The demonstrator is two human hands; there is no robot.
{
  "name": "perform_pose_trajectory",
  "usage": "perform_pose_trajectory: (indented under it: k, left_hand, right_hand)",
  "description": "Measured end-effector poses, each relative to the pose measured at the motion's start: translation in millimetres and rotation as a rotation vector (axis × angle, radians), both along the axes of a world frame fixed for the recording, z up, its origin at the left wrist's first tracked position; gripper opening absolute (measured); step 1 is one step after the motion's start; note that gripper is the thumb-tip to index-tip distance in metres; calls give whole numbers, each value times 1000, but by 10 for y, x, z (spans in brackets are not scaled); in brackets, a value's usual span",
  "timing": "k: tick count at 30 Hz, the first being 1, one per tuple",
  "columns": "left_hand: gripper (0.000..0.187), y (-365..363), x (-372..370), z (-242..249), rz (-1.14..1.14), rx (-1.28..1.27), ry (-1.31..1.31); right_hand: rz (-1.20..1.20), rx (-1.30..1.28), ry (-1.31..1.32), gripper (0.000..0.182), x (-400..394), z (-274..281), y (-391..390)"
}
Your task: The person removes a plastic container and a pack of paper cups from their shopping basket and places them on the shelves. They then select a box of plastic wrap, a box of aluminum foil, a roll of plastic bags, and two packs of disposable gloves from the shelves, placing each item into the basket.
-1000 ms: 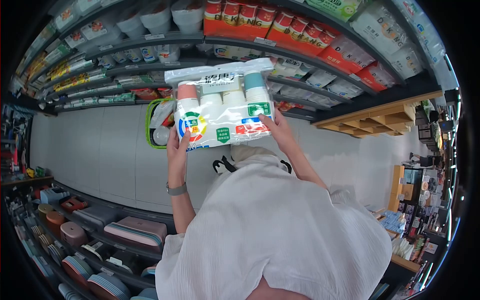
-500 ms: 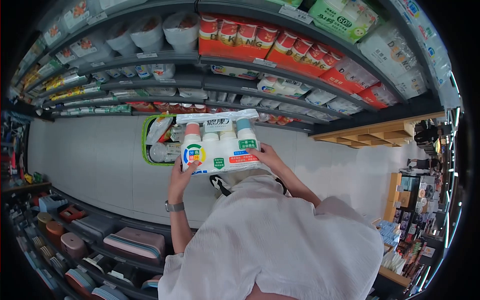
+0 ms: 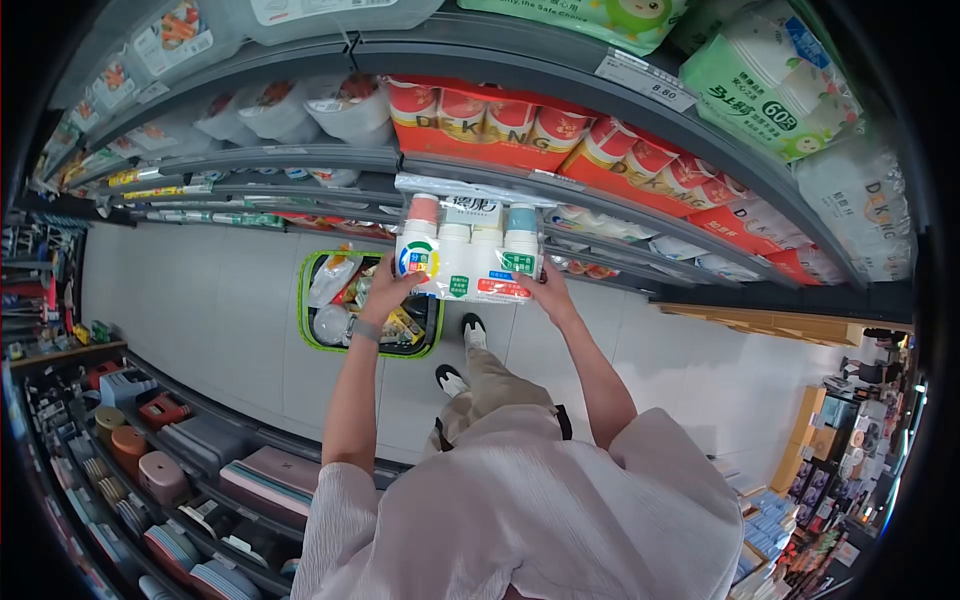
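Note:
Between my two hands is a clear plastic pack of paper cups (image 3: 468,255), with pink, white, cream and blue cup bottoms at its top. My left hand (image 3: 390,288) is closed on the pack's left end, thumb on the front. The right end is gripped by my right hand (image 3: 545,290), its thumb also on the front. The pack is upright in front of the lower shelves, its label facing me.
Below left of the pack, a green-rimmed basket (image 3: 303,318) with several packaged goods stands on the floor. Ahead are shelves (image 3: 520,55) with red cup packs (image 3: 480,125) and green packs (image 3: 770,85). Behind left, another shelf holds lunch boxes (image 3: 265,480).
Both arms have stretched forward, moving the pack away from my body toward the shelves. The view has shifted, and more of the basket and both shoes now show.

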State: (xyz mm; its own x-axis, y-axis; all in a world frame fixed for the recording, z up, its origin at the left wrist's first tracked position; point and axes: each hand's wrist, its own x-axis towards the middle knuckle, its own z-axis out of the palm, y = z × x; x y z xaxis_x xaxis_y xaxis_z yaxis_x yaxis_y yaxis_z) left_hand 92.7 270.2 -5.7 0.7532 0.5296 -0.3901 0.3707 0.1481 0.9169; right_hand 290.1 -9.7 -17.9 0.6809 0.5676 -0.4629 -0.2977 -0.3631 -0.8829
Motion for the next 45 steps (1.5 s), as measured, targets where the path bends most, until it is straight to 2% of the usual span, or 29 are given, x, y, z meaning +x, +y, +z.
perform_pose_trajectory:
  k: [1, 4, 8, 11, 14, 17, 19, 20, 23, 26, 29, 33, 35, 38, 42, 45]
  left_hand:
    - [58, 35, 65, -76, -2, 3, 5]
    - [75, 119, 221, -344, 26, 12, -109]
    - [72, 271, 442, -688, 42, 148, -181]
    - [71, 399, 669, -887, 21, 276, -169]
    - [71, 429, 916, -985, 129, 244, -284]
    - [71, 535, 1177, -928, 154, 284, -396]
    - [83, 574, 1290, -843, 140, 374, -390]
    - [68, 601, 1353, -831, 170, 392, -375]
    - [70, 753, 1396, -915, 60, 302, -334]
    - [75, 756, 1405, -658, 33, 311, -295]
    - [77, 753, 1419, -796, 32, 335, -306]
    - [66, 774, 1562, -974, 69, 309, -353]
    - [61, 809, 1670, -1112, 94, 298, -407]
    - [38, 811, 1779, -1260, 82, 345, -462]
    - [34, 765, 1834, -1470, 105, 405, -413]
    - [35, 686, 1847, -1583, 166, 455, -390]
  right_hand:
    - [12, 27, -33, 57, 78, -79, 42]
    - [-5, 46, -88, 59, 155, -213, 118]
    - [-44, 96, -197, 61, 249, -487, 240]
    - [-53, 27, -275, 56, 392, -636, 373]
    - [-147, 179, -226, 53, 561, -774, 569]
    - [-150, 149, -288, 54, 768, -830, 698]
    - [-154, 209, -284, 56, 828, -797, 731]
    - [-131, 208, -278, 57, 896, -785, 753]
    - [-96, 177, -256, 57, 945, -641, 758]
    - [-179, 207, -268, 58, 944, -535, 764]
    - [-177, 207, -245, 61, 952, -458, 737]
    - [-130, 219, -338, 64, 1005, -622, 758]
    - [-201, 293, -405, 61, 1039, -756, 840]
    - [-236, 262, -443, 62, 1057, -909, 902]
    - [-287, 206, -564, 66, 1002, -976, 970]
    - [-331, 86, -515, 68, 998, -1116, 931]
